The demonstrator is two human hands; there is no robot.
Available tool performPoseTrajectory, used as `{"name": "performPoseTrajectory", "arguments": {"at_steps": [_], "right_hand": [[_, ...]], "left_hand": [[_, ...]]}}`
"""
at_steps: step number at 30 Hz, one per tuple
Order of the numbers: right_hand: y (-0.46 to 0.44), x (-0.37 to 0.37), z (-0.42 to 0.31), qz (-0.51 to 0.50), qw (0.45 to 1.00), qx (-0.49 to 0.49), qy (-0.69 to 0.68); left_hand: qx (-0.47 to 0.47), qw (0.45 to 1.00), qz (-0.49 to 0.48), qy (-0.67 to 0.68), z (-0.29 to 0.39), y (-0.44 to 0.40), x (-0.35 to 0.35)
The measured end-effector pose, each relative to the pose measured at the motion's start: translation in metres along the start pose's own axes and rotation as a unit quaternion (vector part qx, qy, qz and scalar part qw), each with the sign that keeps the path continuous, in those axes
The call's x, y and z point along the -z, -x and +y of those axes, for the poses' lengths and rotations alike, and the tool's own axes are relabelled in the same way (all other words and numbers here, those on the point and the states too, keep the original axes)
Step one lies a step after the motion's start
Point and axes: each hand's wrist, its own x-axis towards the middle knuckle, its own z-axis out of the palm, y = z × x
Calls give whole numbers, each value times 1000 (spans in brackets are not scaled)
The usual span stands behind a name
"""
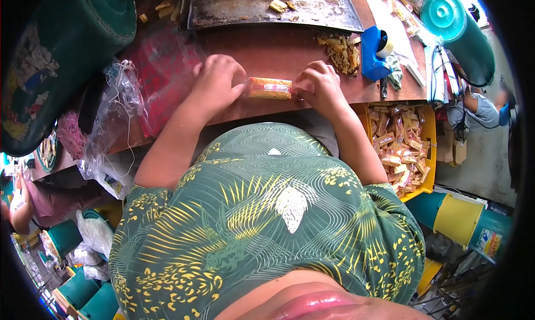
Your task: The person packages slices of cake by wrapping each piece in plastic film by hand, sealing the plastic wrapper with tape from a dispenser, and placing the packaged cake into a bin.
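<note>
A golden pastry bar (pixel 270 88) in a clear wrapper with a small label lies crosswise above the brown table, close to its front edge. My left hand (pixel 218 81) is closed on the wrapper's left end, thumb against it. At the right end, the fingers of my right hand (pixel 320 86) are curled and pinch the wrapper. Whether the bar touches the tabletop, I cannot tell. Red plastic sheeting (pixel 167 69) lies beside my left hand. Beyond my right hand are a pile of broken pastry pieces (pixel 343 53) and a blue tape dispenser (pixel 372 53).
A dark baking tray (pixel 273 10) with pastry sits at the back. At the right, a yellow crate (pixel 429 153) holds many wrapped bars. Green bins (pixel 67 58) flank the table, and clear plastic bags (pixel 114 108) hang over its left edge. Other people are visible at both sides.
</note>
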Motion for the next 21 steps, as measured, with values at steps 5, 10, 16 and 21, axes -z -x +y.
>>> {"name": "performPoseTrajectory", "arguments": {"at_steps": [5, 10, 16, 21], "right_hand": [[23, 3, -19, -51, 993, 56, 92], [18, 12, -19, -83, 993, 41, 70], [6, -1, -24, -34, 988, 51, 142], [46, -15, -32, -70, 993, 27, 93]], "left_hand": [[-73, 987, -52, -131, 20, 17, 6], [-96, 976, -105, -167, 15, 8, 7], [-111, 973, 16, -203, 17, -6, -8], [-40, 993, 58, 94, 29, 14, -27]]}}
